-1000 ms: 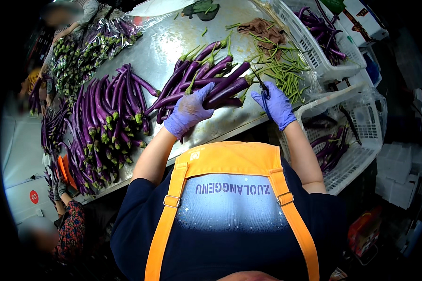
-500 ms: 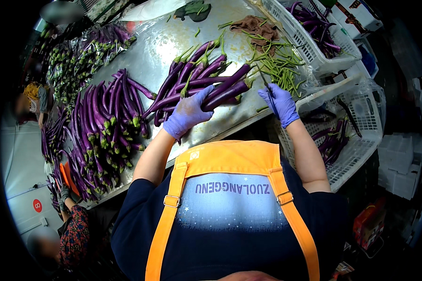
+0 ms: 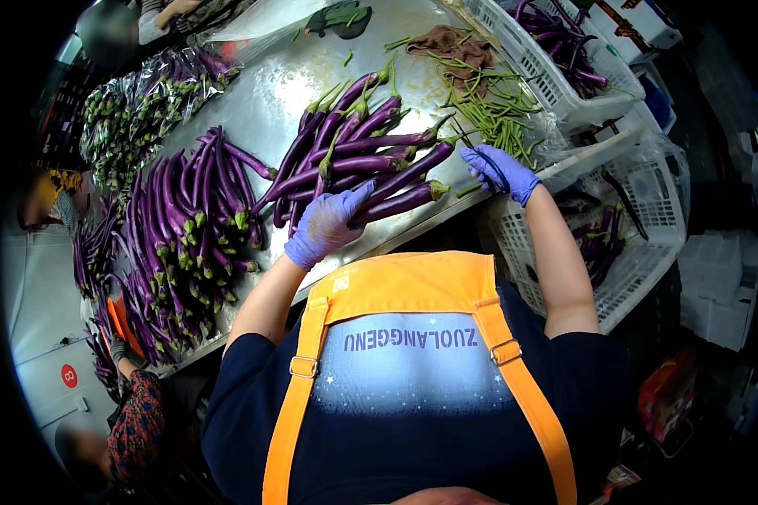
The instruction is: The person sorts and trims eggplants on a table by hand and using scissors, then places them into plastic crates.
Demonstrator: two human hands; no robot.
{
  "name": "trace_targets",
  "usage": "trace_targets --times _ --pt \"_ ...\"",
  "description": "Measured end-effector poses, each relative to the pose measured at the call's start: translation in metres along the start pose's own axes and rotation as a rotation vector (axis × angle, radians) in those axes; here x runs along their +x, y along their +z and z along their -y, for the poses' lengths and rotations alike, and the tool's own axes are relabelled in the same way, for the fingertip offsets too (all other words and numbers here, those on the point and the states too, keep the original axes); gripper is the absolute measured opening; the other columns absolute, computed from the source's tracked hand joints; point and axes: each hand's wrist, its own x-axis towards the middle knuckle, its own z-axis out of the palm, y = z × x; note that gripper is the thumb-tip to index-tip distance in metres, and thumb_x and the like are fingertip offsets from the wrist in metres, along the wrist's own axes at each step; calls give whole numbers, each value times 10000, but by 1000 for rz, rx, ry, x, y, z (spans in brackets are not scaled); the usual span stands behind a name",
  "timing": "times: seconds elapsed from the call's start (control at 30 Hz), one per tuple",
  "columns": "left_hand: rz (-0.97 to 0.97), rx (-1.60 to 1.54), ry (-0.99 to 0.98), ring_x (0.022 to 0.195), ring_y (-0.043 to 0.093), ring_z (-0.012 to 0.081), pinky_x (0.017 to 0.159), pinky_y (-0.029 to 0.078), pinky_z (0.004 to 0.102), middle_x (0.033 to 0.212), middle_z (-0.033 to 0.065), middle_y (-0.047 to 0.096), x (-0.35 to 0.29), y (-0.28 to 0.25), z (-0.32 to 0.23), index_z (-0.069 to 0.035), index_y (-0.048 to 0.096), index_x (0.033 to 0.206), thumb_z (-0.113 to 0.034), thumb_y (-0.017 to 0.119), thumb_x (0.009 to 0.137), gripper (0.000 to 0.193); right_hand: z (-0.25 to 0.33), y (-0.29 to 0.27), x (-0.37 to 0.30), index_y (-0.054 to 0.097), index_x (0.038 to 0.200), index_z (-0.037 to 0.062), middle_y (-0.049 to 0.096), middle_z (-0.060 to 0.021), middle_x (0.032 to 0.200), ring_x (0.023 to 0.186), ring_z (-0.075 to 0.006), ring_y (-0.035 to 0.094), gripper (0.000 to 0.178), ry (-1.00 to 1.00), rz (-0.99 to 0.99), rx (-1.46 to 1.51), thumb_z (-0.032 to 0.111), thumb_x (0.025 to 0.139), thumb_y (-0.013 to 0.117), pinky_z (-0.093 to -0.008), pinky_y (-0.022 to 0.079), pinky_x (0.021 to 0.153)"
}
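On your left, a dense eggplant pile [image 3: 173,227] lies on the tabletop [image 3: 282,93]. Next, your gloved left hand [image 3: 330,224] rests half curled over the near side of a looser eggplant bunch [image 3: 354,139]; its fingers are partly hidden, so whether it grips any cannot be told. Farther right, your gloved right hand [image 3: 504,175] is closed around dark scissors [image 3: 464,135], beside green beans [image 3: 497,122]. Rightmost, a white crate [image 3: 661,202] contains more eggplants.

The eggplants [image 3: 370,162] look smooth and glossy, the table [image 3: 265,109] shiny metal, the cloth [image 3: 453,48] matt.
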Motion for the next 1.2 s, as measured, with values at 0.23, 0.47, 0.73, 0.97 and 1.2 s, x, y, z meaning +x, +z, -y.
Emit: trace_targets --times 0.23,0.47,0.73,0.97,1.2 --pt "24 -15 -40 801 664 359 745 548 455 1003 148 675 -20 15 8 -145 476 1494 -188 775 746 807 -13 2 14 653 1017 112 510 58 724 564 -48 444 407 -8 63 -79 518 992 647 -210 385 513" --pt "65 8 -73 821 658 345 763 538 447 979 133 670 -24 18 8 -145 463 1500 -214 796 743 830 -17 4 21 673 989 91 533 44 731 589 -76 440 423 -76 85 -290 512 1002 638 -248 398 562" --pt "119 25 -130 833 661 355 766 533 444 1038 151 672 -21 15 5 -109 462 1500 -214 789 754 822 -18 10 22 679 962 16 626 -60 729 634 -170 547 483 -148 -49 -446 498 984 661 -352 477 630" --pt "-10 158 -168 879 641 336 759 516 447 1019 130 661 -28 39 16 -116 603 1345 -310 756 869 537 -41 11 33 668 931 8 630 -111 710 631 -219 571 497 -137 -200 -439 502 971 667 -369 487 641" --pt "-456 344 -563 1052 608 348 839 497 457 1103 119 641 -13 24 31 -116 628 1164 -265 742 868 351 -54 43 29 683 1012 4 711 -167 859 769 -287 663 469 -237 -110 -482 470 961 692 -396 524 754"
